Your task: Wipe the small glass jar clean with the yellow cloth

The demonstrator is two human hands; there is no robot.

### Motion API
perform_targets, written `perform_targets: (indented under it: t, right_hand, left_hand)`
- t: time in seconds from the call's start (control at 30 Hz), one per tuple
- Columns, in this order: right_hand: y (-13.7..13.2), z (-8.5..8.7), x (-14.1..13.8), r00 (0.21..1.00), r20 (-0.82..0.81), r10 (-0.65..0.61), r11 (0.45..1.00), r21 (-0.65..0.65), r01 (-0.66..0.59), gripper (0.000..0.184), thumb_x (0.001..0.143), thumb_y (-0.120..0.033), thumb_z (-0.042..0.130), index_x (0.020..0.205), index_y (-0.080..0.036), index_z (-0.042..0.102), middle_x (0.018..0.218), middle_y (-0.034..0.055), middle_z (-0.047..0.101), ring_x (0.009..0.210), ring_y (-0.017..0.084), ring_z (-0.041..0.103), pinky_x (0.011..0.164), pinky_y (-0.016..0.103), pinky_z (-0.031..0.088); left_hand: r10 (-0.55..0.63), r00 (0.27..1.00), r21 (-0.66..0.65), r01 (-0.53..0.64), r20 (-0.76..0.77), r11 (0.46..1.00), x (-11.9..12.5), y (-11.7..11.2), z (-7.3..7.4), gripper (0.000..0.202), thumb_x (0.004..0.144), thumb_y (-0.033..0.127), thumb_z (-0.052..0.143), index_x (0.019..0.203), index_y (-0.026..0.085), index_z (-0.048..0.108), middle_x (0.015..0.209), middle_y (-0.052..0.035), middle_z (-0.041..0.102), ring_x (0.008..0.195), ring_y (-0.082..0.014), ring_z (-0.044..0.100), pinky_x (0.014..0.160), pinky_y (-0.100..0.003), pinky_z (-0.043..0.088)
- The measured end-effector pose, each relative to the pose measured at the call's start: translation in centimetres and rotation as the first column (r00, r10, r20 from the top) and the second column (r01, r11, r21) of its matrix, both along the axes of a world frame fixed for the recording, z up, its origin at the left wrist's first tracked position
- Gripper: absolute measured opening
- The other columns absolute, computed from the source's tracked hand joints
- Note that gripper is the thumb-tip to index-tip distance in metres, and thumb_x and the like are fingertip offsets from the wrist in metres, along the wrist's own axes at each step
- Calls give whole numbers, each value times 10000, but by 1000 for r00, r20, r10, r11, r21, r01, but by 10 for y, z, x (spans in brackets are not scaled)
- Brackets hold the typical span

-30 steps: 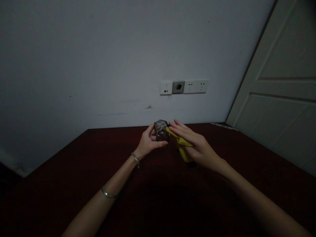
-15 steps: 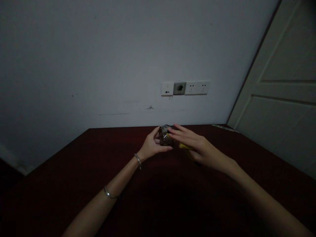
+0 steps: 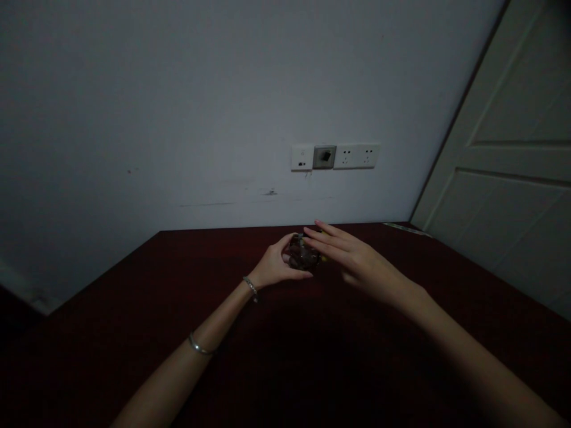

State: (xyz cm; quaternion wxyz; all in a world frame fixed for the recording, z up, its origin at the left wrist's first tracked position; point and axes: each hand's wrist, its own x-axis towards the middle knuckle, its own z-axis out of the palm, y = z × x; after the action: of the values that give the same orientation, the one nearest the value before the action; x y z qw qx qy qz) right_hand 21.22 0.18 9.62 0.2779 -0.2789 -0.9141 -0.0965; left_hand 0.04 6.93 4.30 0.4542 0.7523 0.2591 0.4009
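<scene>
My left hand point(image 3: 276, 266) curls around a small dark object wrapped in shiny clear film point(image 3: 302, 257), held just above a dark red table point(image 3: 178, 333). My right hand point(image 3: 352, 258) lies over the object's right side with fingers stretched out toward the left. A yellow cloth seen earlier under that hand is almost hidden now; only a sliver shows by the fingers. The room is dim and the object's details are hard to make out.
A white wall stands behind the table, with a row of wall sockets and a switch point(image 3: 334, 156). A pale panelled door point(image 3: 513, 160) is at the right. A thin light strip point(image 3: 405, 229) lies at the table's far right corner.
Both hands have lowered a little and shifted right. The yellow cloth, plainly visible under my right hand a second ago, has slipped almost wholly out of sight behind that hand.
</scene>
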Motion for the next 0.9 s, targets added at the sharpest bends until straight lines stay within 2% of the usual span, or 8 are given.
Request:
perform_targets:
  t: [0.2,0.43,0.6,0.7,0.8,0.9]
  right_hand:
    - [3,-6,-1,1000,28,10,1000,0,-10,852,626,154,357,1425,-140,336,1473,110,388,1426,193,168,1124,474,310]
    - [-1,-4,-6,996,75,38,999,36,-40,811,644,158,387,1407,-116,366,1473,120,383,1426,208,161,1135,479,290]
    - [-4,-4,-12,992,85,95,995,25,-98,811,645,154,383,1409,-118,363,1463,97,402,1421,195,177,1144,468,278]
    - [-3,-5,-12,996,50,70,996,54,-73,818,651,147,391,1418,-133,350,1465,98,398,1421,210,176,1134,487,290]
    - [-1,-6,-8,1000,-14,2,994,109,-1,837,663,144,391,1438,-163,316,1469,112,385,1418,234,186,1115,530,304]
    - [3,-9,-4,1000,-20,-13,993,118,15,836,680,136,395,1450,-169,286,1467,127,386,1414,240,201,1102,543,318]
  left_hand:
    - [32,999,22,-31,-26,999,2,-1,1,901,540,277,856,1312,171,403,1135,-154,632,853,-254,691,705,-379,579]
    - [-2,994,4,2,112,1000,5,7,-2,767,545,219,845,1220,166,486,1187,-139,614,916,-215,667,768,-331,560]
    - [-3,983,-34,10,182,999,1,14,-3,754,519,161,826,1197,136,496,1161,-147,627,908,-209,663,722,-278,552]
    - [18,990,-35,-13,142,999,1,11,0,757,542,184,824,1218,150,485,1153,-141,629,875,-199,670,716,-290,558]
    - [40,997,-6,-40,60,999,3,3,1,814,540,228,845,1254,172,458,1152,-136,624,860,-207,677,731,-337,568]
    - [24,1000,10,-23,-16,1000,7,-4,0,885,532,266,855,1298,184,419,1095,-120,644,822,-214,683,729,-390,574]
